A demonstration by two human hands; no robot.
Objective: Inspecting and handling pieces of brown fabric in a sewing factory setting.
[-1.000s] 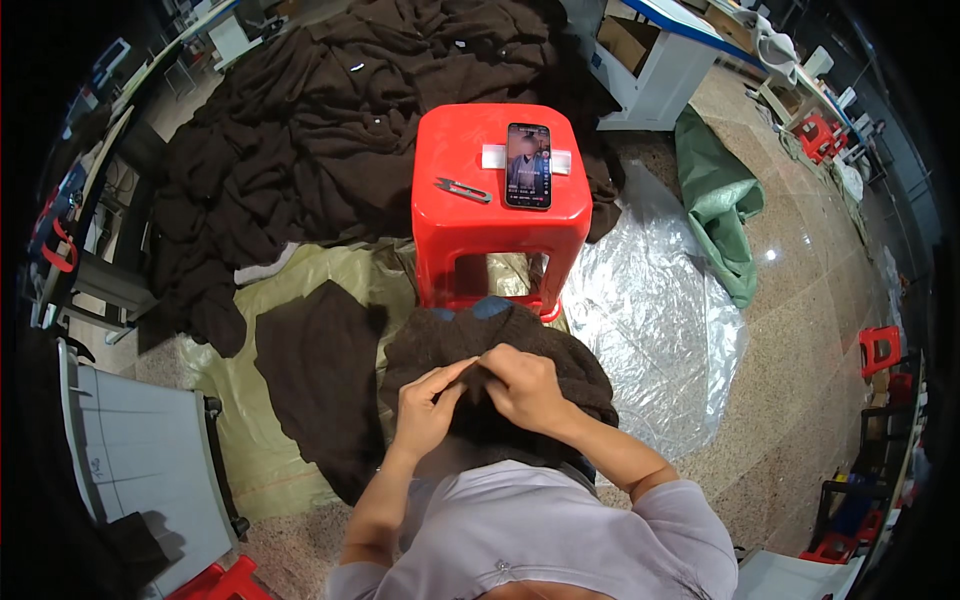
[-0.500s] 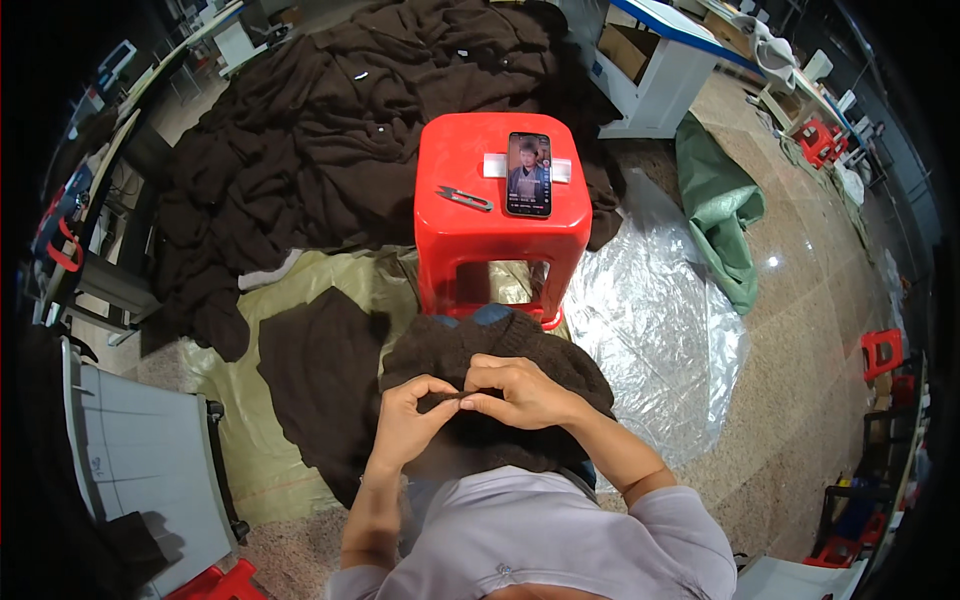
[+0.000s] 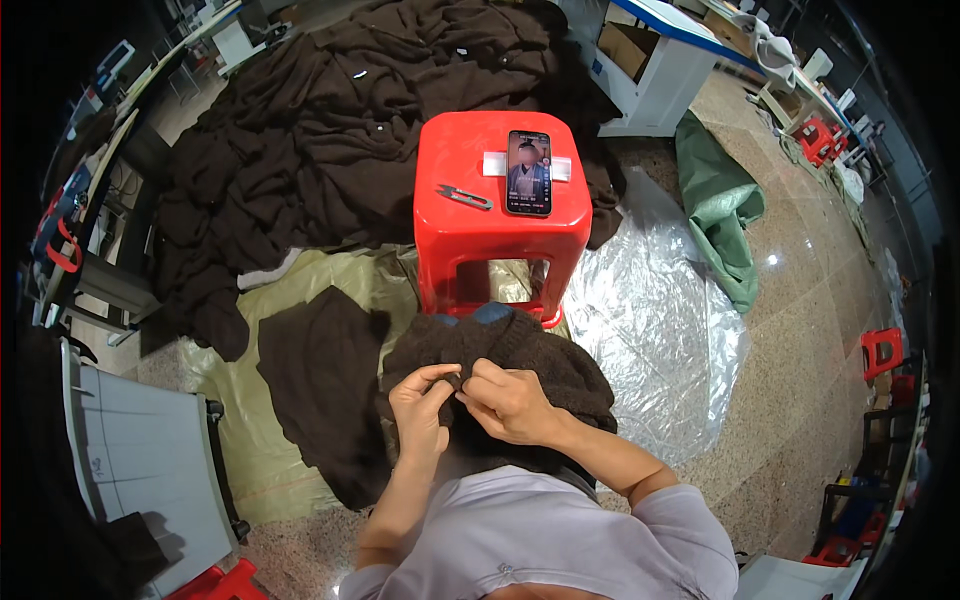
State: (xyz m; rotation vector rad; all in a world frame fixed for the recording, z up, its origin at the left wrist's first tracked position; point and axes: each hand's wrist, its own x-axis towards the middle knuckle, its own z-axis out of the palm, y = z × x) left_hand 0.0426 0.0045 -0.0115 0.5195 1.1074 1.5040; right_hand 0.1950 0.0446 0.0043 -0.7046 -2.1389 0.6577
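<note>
the dark brown cloth lies over the lap, near the red stool; it looks soft, limp, fuzzy, probably not slippery or fragile. left hand and right hand pinch a small raised fold, likely a sound place to hold.

On the red stool, a lit phone lies across a white strip toward the right edge, with metal snips nearer the left edge. Clear plastic sheeting covers the floor right of the stool; a folded green sheet adjoins the plastic's far right edge.
</note>
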